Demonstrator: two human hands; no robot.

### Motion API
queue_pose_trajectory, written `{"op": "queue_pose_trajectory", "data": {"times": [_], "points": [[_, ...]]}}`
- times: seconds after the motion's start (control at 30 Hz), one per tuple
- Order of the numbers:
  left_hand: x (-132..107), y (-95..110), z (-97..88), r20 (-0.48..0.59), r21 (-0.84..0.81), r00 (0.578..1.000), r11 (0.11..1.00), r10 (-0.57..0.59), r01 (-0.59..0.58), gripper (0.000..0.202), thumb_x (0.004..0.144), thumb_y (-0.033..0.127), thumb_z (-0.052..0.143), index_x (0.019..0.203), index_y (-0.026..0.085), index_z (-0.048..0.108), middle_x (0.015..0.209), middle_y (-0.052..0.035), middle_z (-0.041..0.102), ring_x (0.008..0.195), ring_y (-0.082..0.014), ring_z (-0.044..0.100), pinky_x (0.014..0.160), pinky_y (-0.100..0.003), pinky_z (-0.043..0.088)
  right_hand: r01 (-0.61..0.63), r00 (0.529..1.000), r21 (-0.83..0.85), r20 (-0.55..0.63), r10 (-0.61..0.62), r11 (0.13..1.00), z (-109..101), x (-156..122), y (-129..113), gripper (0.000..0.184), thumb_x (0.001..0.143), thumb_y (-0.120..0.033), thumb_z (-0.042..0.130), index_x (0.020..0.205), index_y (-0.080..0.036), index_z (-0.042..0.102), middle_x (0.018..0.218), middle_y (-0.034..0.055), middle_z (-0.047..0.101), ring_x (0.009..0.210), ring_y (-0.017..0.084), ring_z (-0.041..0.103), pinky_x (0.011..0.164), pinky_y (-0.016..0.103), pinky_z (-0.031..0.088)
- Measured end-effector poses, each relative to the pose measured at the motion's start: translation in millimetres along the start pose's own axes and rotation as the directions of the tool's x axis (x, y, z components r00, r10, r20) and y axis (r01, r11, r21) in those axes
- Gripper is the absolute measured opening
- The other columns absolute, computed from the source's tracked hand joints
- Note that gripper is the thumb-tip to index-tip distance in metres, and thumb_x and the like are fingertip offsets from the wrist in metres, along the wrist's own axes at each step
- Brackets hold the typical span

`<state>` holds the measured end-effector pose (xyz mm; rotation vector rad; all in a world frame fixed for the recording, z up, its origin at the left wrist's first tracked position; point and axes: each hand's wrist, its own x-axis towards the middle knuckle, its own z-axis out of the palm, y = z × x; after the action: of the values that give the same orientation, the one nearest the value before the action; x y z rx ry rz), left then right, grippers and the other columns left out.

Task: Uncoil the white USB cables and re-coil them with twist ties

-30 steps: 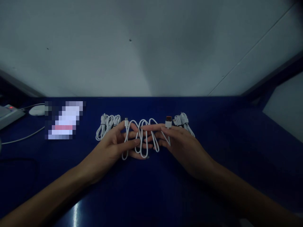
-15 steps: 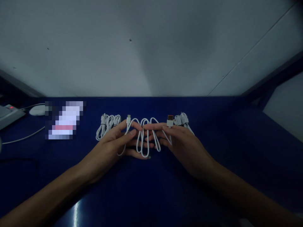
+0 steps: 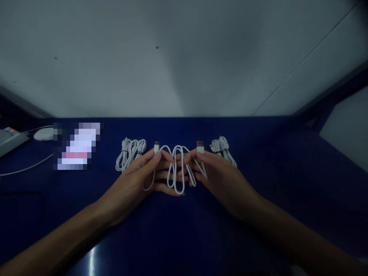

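Note:
A loose white USB cable point(image 3: 176, 168) lies folded in several loops between my hands on the dark blue table point(image 3: 184, 230). My left hand point(image 3: 138, 176) pinches the left loops near the small plug end, fingers closed round the cable. My right hand point(image 3: 218, 174) grips the right loops by the larger USB plug. The fingertips of both hands nearly meet over the middle loops.
A tied white cable bundle point(image 3: 130, 151) lies just left of my left hand, and another bundle point(image 3: 222, 147) lies behind my right hand. A blurred patch point(image 3: 77, 145), a white mouse point(image 3: 43, 134) with its cord and a grey device point(image 3: 11, 138) sit at far left. A grey wall rises behind.
Both hands have drawn the loops closer together, so the folded cable is narrower. The USB plug has shifted left with my right hand.

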<state>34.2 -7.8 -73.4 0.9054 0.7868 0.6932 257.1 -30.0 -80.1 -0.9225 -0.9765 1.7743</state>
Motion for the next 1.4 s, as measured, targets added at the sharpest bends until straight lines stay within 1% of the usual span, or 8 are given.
{"op": "queue_pose_trajectory", "data": {"times": [0.17,0.5,0.73,0.9,1.07,1.17,1.3,1.4], "points": [[-2,-1,1.3,0.019,-0.05,1.0,0.999,-0.01,0.011,0.032,0.118,0.042,0.05,0.116,0.018,0.072,0.132,-0.018,0.077,0.119,-0.0349,0.078,0.09,-0.047,0.071,-0.026,0.999,0.003,0.04,0.026,1.0,-1,-1,0,0.034,0.109,-0.052,0.063,0.101,-0.026,0.083,0.108,0.0067,0.069,0.103,0.025,0.065,0.098,0.044,0.052],[-1,-3,4.4,0.077,-0.119,0.997,0.992,-0.023,0.032,0.032,0.119,0.038,0.045,0.118,0.018,0.07,0.131,-0.0186,0.076,0.118,-0.0357,0.078,0.091,-0.049,0.07,-0.015,0.999,0.039,0.047,0.013,0.999,2,-3,4,0.032,0.112,-0.047,0.058,0.102,-0.029,0.082,0.108,0.006,0.07,0.1,0.024,0.063,0.091,0.041,0.051],[-2,-8,6.3,0.074,-0.166,0.997,0.986,-0.003,0.016,0.033,0.119,0.038,0.045,0.112,0.02,0.071,0.13,-0.0149,0.075,0.116,-0.0316,0.077,0.094,-0.048,0.069,0.01,0.999,0.055,0.047,-0.013,0.998,4,-2,7,0.032,0.112,-0.049,0.059,0.107,-0.027,0.081,0.11,0.0057,0.071,0.097,0.022,0.062,0.085,0.036,0.048],[-1,-10,7.7,0.065,-0.178,0.998,0.984,0.014,-0.002,0.034,0.118,0.042,0.046,0.107,0.02,0.069,0.122,-0.0127,0.076,0.107,-0.0275,0.078,0.09,-0.044,0.069,0.027,0.997,0.048,0.073,-0.03,0.999,6,-3,8,0.033,0.113,-0.049,0.056,0.11,-0.028,0.082,0.113,0.0052,0.072,0.095,0.022,0.062,0.085,0.037,0.049],[-2,-8,11.6,-0.055,-0.063,0.995,0.994,0.083,-0.086,0.033,0.115,0.046,0.054,0.104,0.02,0.072,0.107,-0.0101,0.079,0.098,-0.0258,0.079,0.084,-0.039,0.068,0.015,0.993,-0.016,0.115,-0.013,1.0,6,-6,7,0.031,0.113,-0.048,0.056,0.116,-0.034,0.084,0.125,0.0048,0.073,0.116,0.027,0.065,0.101,0.044,0.052],[-2,-5,12.8,-0.132,0.042,0.984,0.993,0.117,-0.112,0.032,0.112,0.047,0.06,0.103,0.02,0.075,0.106,-0.0091,0.08,0.098,-0.0258,0.078,0.083,-0.037,0.066,0.016,0.994,-0.028,0.113,-0.013,0.999,5,-7,6,0.031,0.113,-0.049,0.056,0.119,-0.037,0.085,0.128,0.0039,0.075,0.119,0.027,0.067,0.111,0.049,0.05],[-1,0,7.4,-0.141,0.222,0.97,0.961,0.2,-0.166,0.035,0.111,0.047,0.062,0.101,0.019,0.08,0.109,-0.0089,0.079,0.1,-0.0241,0.074,0.088,-0.034,0.061,0.068,0.993,-0.099,0.107,-0.057,0.993,2,-7,5,0.036,0.117,-0.044,0.049,0.127,-0.041,0.083,0.123,0.003,0.077,0.119,0.026,0.068,0.109,0.048,0.051],[-1,3,-0.1,-0.156,0.355,0.956,0.917,0.249,-0.181,0.037,0.111,0.048,0.064,0.095,0.02,0.082,0.097,-0.0061,0.077,0.091,-0.0203,0.07,0.089,-0.031,0.057,0.086,0.993,-0.124,0.096,-0.075,0.989,1,-7,4,0.037,0.117,-0.043,0.047,0.129,-0.041,0.082,0.13,0.0033,0.075,0.125,0.028,0.064,0.106,0.046,0.053]]}}
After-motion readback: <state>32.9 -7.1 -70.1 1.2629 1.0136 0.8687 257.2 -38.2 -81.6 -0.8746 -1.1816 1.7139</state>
